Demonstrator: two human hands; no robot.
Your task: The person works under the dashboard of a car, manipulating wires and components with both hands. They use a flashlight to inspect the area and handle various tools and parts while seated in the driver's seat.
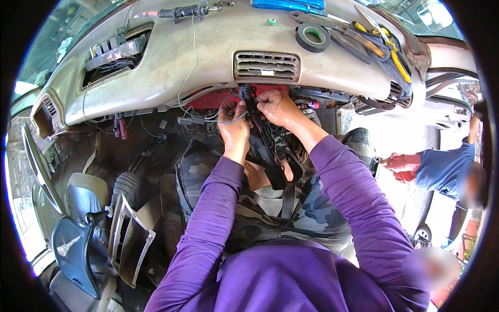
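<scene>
Both of my hands are below the dashboard's middle vent, at a dark wiring harness (251,101) with a ribbed black sleeve at its top. My left hand (234,127) has its fingers curled in a pinch by the harness, where a light blue wire (232,122) loops across it. On the harness's other side, my right hand (279,108) pinches the dark bundle between thumb and bent fingers. Left of my left hand sits a grey connector (191,120). A thin green wire (197,57) hangs down the dashboard toward it. The fingertips are partly hidden.
On the dashboard (208,36) lie blue-handled screwdrivers (288,4), a black tape roll (312,38) and yellow-handled pliers (397,65). Wires fill an opening (117,54) at left. A loose trim frame (130,239) stands lower left. A person in dark blue (442,166) is outside at right.
</scene>
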